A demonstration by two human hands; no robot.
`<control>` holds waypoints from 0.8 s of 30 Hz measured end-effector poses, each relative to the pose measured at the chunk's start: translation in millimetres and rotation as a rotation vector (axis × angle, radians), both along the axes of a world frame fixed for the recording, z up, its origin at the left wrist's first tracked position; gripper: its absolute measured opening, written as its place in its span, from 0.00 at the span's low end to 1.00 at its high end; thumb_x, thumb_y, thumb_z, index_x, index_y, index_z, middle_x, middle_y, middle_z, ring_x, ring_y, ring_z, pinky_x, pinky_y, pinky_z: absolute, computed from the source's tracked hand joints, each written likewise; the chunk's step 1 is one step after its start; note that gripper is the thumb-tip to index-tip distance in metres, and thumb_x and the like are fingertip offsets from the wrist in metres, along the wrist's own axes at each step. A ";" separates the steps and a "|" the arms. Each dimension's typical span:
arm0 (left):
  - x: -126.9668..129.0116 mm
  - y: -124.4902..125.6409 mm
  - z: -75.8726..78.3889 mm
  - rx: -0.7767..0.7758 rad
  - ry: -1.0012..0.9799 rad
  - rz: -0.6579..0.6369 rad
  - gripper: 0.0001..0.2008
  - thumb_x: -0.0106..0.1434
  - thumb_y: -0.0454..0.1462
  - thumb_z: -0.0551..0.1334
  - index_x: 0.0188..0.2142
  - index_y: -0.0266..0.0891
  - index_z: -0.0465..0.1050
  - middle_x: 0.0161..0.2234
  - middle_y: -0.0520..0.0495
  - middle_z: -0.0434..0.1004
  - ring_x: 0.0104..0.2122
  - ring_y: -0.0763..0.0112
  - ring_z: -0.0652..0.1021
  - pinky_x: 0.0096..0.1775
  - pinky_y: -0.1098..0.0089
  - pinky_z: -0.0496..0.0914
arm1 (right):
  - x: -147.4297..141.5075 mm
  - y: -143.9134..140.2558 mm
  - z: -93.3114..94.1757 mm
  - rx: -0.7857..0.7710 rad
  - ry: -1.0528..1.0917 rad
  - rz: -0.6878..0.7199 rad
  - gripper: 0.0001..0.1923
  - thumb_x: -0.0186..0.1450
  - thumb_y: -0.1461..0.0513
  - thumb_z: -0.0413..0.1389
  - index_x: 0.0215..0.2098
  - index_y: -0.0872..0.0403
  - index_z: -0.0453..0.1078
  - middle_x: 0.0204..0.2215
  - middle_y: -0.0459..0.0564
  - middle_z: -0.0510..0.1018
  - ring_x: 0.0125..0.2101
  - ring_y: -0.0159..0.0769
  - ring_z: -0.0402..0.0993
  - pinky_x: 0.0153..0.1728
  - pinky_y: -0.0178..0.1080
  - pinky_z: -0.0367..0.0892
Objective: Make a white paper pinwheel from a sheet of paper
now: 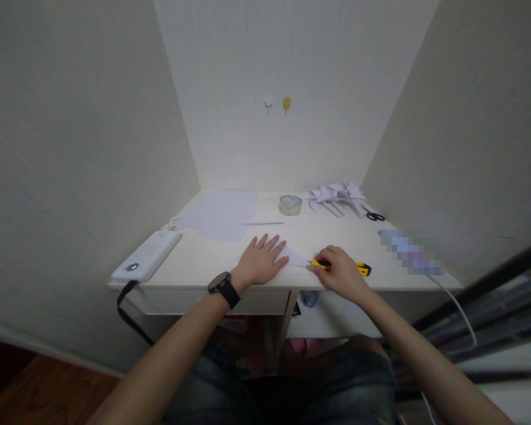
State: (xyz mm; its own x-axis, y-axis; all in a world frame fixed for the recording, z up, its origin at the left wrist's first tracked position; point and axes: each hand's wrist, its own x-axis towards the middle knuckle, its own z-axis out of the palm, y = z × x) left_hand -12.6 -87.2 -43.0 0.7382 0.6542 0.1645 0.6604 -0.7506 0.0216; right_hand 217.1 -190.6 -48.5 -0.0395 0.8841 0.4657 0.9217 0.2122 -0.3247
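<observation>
My left hand [260,262], with a black watch on the wrist, lies flat with spread fingers on a folded piece of white paper [294,255] near the desk's front edge. Much of that paper is hidden under the palm. In my right hand [343,276] is a yellow and black utility knife [363,269], pointing left. Its front end is at the paper's narrow right corner; whether the blade is out I cannot tell. Fingers of the right hand are closed around the knife's body, close to the desk top.
Loose white sheets [228,212] lie at the back left of the desk [194,268], near a thin dark stick [265,223]. Behind are a tape roll [291,205], several paper pinwheels [336,196] and black-handled scissors [375,216]. A white device [148,257] sits left, a blurred-out object [409,252] right.
</observation>
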 end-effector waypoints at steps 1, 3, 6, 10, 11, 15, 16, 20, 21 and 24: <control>-0.2 0.2 -0.1 0.002 0.001 -0.001 0.32 0.72 0.54 0.39 0.69 0.45 0.53 0.70 0.46 0.50 0.69 0.48 0.53 0.65 0.47 0.48 | 3.8 0.2 1.1 -0.024 0.027 0.045 0.08 0.64 0.57 0.59 0.34 0.53 0.73 0.35 0.53 0.77 0.39 0.43 0.71 0.42 0.43 0.65; -0.4 0.8 -0.3 0.004 0.007 -0.006 0.32 0.72 0.52 0.39 0.69 0.44 0.53 0.70 0.46 0.50 0.69 0.48 0.53 0.65 0.46 0.48 | 11.6 0.9 3.5 -0.072 0.072 0.134 0.05 0.63 0.62 0.58 0.37 0.54 0.74 0.37 0.53 0.78 0.41 0.43 0.72 0.44 0.43 0.65; -0.3 1.3 0.0 0.007 0.008 -0.011 0.31 0.73 0.51 0.39 0.69 0.43 0.53 0.70 0.45 0.51 0.68 0.47 0.53 0.65 0.46 0.49 | 20.3 3.1 6.8 -0.117 0.108 0.214 0.08 0.63 0.65 0.57 0.40 0.54 0.75 0.38 0.54 0.78 0.42 0.42 0.73 0.46 0.43 0.66; 0.1 0.9 0.8 0.002 0.005 -0.007 0.30 0.73 0.50 0.40 0.69 0.45 0.54 0.70 0.45 0.51 0.69 0.50 0.53 0.65 0.45 0.49 | 24.4 7.4 8.2 -0.146 0.117 0.244 0.08 0.62 0.64 0.58 0.40 0.54 0.75 0.37 0.54 0.78 0.41 0.42 0.73 0.45 0.43 0.66; 0.2 0.6 1.2 -0.002 0.007 -0.007 0.30 0.73 0.50 0.40 0.69 0.45 0.54 0.70 0.45 0.51 0.69 0.50 0.53 0.65 0.45 0.49 | 24.6 8.4 8.3 -0.153 0.117 0.246 0.08 0.62 0.64 0.59 0.40 0.54 0.75 0.37 0.54 0.78 0.41 0.42 0.73 0.45 0.43 0.66; 0.6 -0.2 3.4 -0.019 0.025 -0.003 0.30 0.73 0.49 0.38 0.69 0.44 0.53 0.70 0.46 0.50 0.69 0.50 0.52 0.65 0.46 0.49 | 25.2 11.3 9.8 -0.170 0.119 0.247 0.07 0.62 0.64 0.59 0.39 0.54 0.76 0.37 0.53 0.78 0.40 0.42 0.73 0.44 0.43 0.66; 0.7 -0.3 4.0 -0.025 0.030 0.001 0.30 0.73 0.49 0.38 0.69 0.44 0.53 0.70 0.46 0.50 0.69 0.50 0.52 0.65 0.47 0.48 | 25.6 12.0 10.7 -0.173 0.116 0.250 0.07 0.62 0.64 0.59 0.38 0.54 0.76 0.37 0.53 0.78 0.40 0.42 0.73 0.44 0.43 0.66; 1.3 -0.4 5.3 -0.040 0.037 0.003 0.30 0.73 0.49 0.38 0.69 0.44 0.52 0.71 0.47 0.49 0.69 0.50 0.52 0.66 0.47 0.48 | 28.8 19.1 15.1 -0.188 0.101 0.290 0.06 0.61 0.64 0.59 0.38 0.54 0.76 0.37 0.53 0.78 0.40 0.41 0.73 0.44 0.42 0.67; 1.4 -0.5 5.3 -0.037 0.035 0.001 0.30 0.73 0.49 0.38 0.69 0.44 0.52 0.71 0.47 0.49 0.69 0.50 0.52 0.66 0.47 0.48 | 30.0 22.2 16.2 -0.196 0.103 0.301 0.06 0.61 0.64 0.59 0.37 0.54 0.76 0.37 0.53 0.79 0.39 0.40 0.73 0.43 0.41 0.67; 1.5 -0.6 5.0 -0.026 0.034 -0.003 0.30 0.73 0.48 0.38 0.69 0.42 0.52 0.70 0.46 0.49 0.69 0.48 0.52 0.66 0.46 0.48 | 34.3 32.7 19.4 -0.245 0.112 0.322 0.07 0.59 0.66 0.60 0.37 0.54 0.76 0.36 0.51 0.79 0.38 0.39 0.74 0.42 0.40 0.67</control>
